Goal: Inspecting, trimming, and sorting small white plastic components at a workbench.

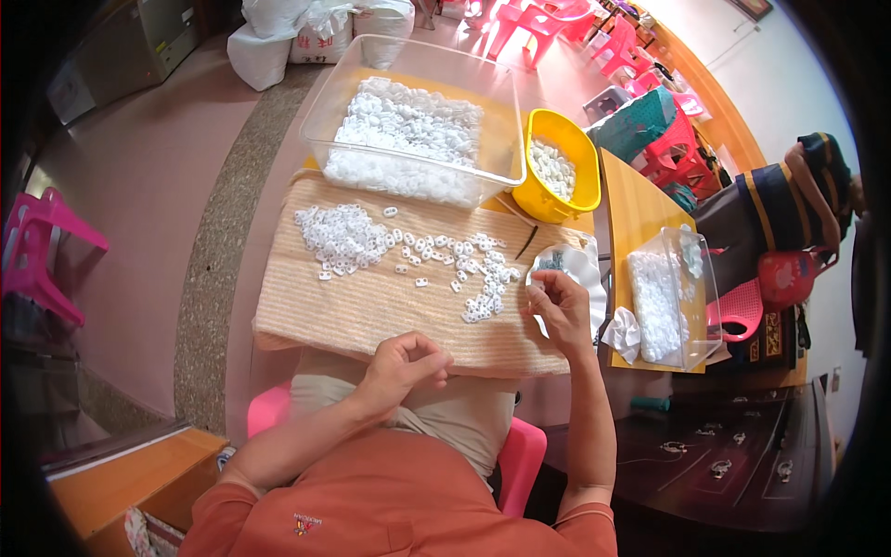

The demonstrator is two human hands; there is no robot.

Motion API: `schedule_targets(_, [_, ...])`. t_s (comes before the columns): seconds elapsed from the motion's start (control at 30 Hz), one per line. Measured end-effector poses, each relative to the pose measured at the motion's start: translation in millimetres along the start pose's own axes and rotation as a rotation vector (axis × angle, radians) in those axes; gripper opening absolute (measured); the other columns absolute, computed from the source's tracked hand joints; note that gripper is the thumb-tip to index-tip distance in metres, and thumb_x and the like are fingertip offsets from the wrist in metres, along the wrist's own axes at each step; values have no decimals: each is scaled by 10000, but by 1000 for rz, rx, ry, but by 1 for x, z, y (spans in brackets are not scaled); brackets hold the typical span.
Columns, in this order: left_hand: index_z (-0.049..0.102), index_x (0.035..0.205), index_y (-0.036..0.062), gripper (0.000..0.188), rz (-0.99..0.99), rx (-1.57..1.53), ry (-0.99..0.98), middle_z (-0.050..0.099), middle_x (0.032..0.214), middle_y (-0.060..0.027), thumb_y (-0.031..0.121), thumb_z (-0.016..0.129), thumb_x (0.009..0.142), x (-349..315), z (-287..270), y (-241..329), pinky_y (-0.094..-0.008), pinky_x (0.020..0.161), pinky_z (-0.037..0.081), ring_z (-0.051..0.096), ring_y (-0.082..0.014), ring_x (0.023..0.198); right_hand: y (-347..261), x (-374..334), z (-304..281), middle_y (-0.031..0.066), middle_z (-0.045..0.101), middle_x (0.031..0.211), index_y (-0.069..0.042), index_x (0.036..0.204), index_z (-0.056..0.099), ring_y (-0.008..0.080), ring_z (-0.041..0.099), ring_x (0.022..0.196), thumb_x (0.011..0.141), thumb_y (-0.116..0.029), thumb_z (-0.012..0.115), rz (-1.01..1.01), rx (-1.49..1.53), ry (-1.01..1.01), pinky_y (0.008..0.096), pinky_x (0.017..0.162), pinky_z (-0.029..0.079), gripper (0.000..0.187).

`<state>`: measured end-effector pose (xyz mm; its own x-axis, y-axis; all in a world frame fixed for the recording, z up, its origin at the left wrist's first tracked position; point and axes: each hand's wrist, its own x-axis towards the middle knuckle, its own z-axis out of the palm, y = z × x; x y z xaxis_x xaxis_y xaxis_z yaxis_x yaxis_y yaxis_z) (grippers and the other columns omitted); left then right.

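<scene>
My orange-red shirt [390, 483] lies closest, and beyond it my left hand [406, 365] hangs over the near edge of a beige ribbed towel [390, 320], its fingers loosely curled; I cannot tell whether it grips anything. My right hand [564, 306] is at the near side of a white plastic sheet [587, 271] with small greyish things on it; its thumb and fingertips come close together, but I cannot make out whether a piece is pinched there. The white two-holed beads [342, 239] lie on the towel, heaped at the left and straggling rightward in a loose trail towards my right hand. Behind them a clear plastic bin [502, 130] holds a thick layer of similar white pieces, its walls rising well above them. Just right of it, a yellow tub [549, 208] has off-white pieces inside. On the separate wooden desk [636, 200] to my right, another clear bin [708, 311] contains whitish pieces, with crumpled white paper [623, 334] beside it. Bulging white sacks [256, 58] stand on the floor beyond.
</scene>
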<state>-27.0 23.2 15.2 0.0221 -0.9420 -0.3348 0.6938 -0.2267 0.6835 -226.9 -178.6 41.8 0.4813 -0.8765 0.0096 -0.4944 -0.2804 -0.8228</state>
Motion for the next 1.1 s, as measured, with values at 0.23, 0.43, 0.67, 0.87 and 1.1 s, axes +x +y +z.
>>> schedule_targets(0.23, [603,904,14,110,3,-18,34,653,863,-72,95,672,875,2,0,-1,-226,643,542,619,-105,695,14,4,0,158,657,898,-8,979,662,302,626,864,805,-216,634,-33,-50,28,375,786,481,273])
schedule_targets(0.43, [606,905,17,106,4,-41,24,654,862,-72,91,674,872,2,-2,-2,-225,642,543,621,-104,695,20,2,4,22,631,746,31,997,601,80,616,646,868,-38,665,-84,8,-11,210,590,515,159])
schedule_targets(0.67, [604,909,25,121,16,-10,17,629,846,-43,108,684,870,-1,-2,0,-237,672,536,608,-94,744,18,3,-6,35,630,774,36,981,611,81,611,676,877,-50,647,-119,-20,-28,242,605,560,140])
schedule_targets(0.87, [607,911,18,130,23,27,28,627,841,-48,123,675,876,-1,0,-1,-238,675,529,602,-99,744,8,47,-33,24,617,754,30,965,633,67,584,653,884,-95,633,-347,-132,-21,230,594,540,149])
schedule_targets(1.1, [605,893,14,115,3,15,41,626,836,-56,97,681,869,3,1,-3,-232,656,532,604,-98,721,-46,128,-63,85,633,786,54,1154,587,110,613,649,876,-170,673,-309,15,336,219,560,495,368])
